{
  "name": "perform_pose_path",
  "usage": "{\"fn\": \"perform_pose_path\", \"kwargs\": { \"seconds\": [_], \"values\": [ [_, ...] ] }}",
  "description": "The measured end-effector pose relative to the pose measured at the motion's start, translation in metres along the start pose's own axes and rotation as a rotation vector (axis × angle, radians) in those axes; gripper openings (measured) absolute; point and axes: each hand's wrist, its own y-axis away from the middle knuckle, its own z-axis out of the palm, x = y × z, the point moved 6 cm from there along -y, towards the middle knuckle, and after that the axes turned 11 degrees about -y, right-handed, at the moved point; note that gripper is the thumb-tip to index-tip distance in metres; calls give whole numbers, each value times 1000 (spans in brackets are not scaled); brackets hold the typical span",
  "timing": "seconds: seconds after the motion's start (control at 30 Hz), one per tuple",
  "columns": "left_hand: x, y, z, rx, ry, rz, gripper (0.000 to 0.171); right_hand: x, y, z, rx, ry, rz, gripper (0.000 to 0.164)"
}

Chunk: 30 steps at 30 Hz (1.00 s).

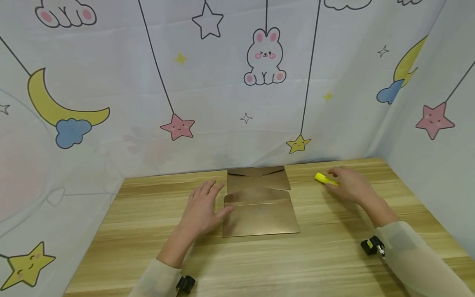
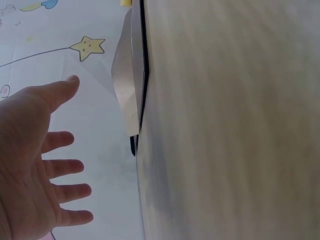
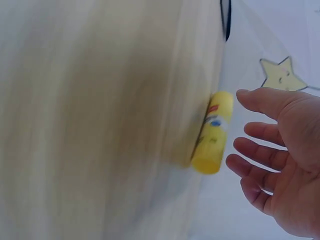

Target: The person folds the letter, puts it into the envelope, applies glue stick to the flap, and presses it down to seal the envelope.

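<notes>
Two bronze envelopes lie one behind the other on the table. The front envelope [image 1: 260, 218] has its flap raised toward the back; the rear envelope [image 1: 256, 182] has its flap folded down. My left hand [image 1: 202, 208] hovers at the left side of the front envelope, fingers spread, with its thumb overlapping that edge in the head view. A yellow glue stick [image 3: 214, 135] with a printed label lies on its side at the right. Beside it is my right hand [image 1: 350, 184], fingers loosely bent, with a gap between fingertips and tube in the right wrist view.
A wood-grain table [image 1: 319, 260] carries everything. White cloth [image 1: 219, 99] with printed stars, moons and a rabbit rises at its back and sides, close behind the rear envelope. Small black devices are worn at both wrists.
</notes>
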Motion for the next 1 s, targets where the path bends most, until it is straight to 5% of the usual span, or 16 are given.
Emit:
{"fn": "perform_pose_path", "kwargs": {
  "seconds": [0.5, 1.0],
  "values": [
    [2, -12, -2, -14, 44, 8, 73, -62, -8, 13, -4, -132, -109, 51],
    [-3, -38, 22, -146, 123, -28, 56, -95, -27, 57, -106, -257, -171, 41]
  ]
}}
